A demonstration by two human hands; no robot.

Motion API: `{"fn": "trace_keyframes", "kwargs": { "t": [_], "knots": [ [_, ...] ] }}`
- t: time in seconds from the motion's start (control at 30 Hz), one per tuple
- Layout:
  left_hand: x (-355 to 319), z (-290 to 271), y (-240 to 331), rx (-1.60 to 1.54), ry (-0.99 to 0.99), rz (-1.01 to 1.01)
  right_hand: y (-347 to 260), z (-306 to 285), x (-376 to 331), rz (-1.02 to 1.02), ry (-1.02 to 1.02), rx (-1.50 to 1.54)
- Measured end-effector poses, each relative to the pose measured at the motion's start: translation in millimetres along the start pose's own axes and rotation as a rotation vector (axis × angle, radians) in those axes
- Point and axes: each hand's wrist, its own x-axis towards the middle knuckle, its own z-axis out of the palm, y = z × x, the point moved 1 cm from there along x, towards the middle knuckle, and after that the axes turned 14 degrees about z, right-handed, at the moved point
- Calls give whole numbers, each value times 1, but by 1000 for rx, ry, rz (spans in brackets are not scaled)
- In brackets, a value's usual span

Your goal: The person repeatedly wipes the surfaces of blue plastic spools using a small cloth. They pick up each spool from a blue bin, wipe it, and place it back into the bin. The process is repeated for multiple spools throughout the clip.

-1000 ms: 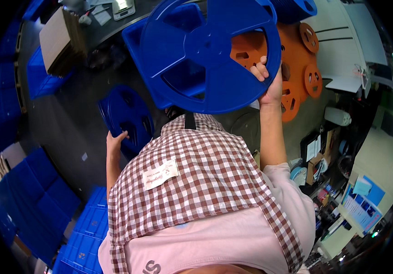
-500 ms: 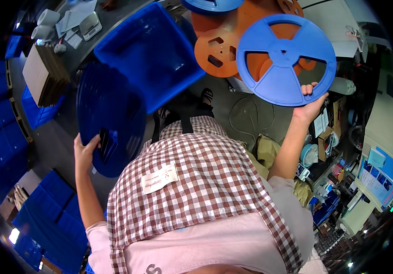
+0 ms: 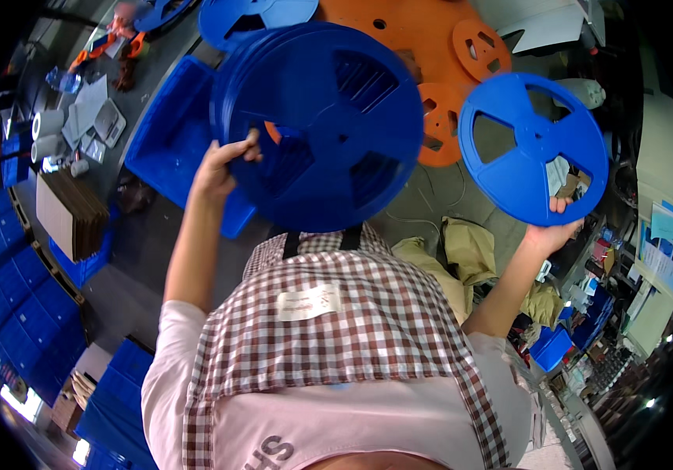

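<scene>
Left hand gripping blue reel-flange stack | right hand clasping single blue flange | looks like carrying | next probably wants steady left grip

The floor is dim, the single blue reel brighter. White glare sits lower left; edges bend near the rim.

Wears, across the lower centre of the frame, a brown-and-white checked apron with matching shoulder straps, a small cream label and narrow black straps, over a pale pink short-sleeved shirt marked with dark grey lettering.
</scene>
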Motion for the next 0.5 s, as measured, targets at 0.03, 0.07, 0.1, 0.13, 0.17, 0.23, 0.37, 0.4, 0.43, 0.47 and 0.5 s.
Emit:
{"fn": "trace_keyframes", "kwargs": {
  "t": [0.03, 0.07, 0.1, 0.13, 0.17, 0.23, 0.37, 0.4, 0.43, 0.47, 0.5],
  "knots": [
    [20, -7, -25, -176, -27, -1, -1, -16, -8, 36, -109, -14],
    [37, -16, -49, -318, -40, -59, 3, -20, -16, 0, 16, -26],
    [52, -24, -70, -462, -47, -108, 8, -19, -21, 1, 36, -1],
    [67, -26, -92, -513, -62, -108, 7, -25, -23, 3, 66, 8],
    [46, -35, -124, -588, -29, -141, -4, -37, -48, 40, 126, -24],
    [61, -40, -141, -603, -16, -157, -6, -29, -66, 61, 69, -33],
    [68, -71, -147, -413, 18, -241, -14, -25, -81, 142, -7, -52],
    [44, -84, -167, -432, 66, -251, -30, -18, -94, 160, 144, -117],
    [45, -96, -168, -417, 78, -220, -27, -10, -93, 171, 137, -122],
    [47, -108, -170, -460, 88, -225, -24, -4, -91, 185, 128, -128],
    [50, -112, -168, -501, 94, -240, -24, 1, -93, 195, 132, -132]
  ]
}}
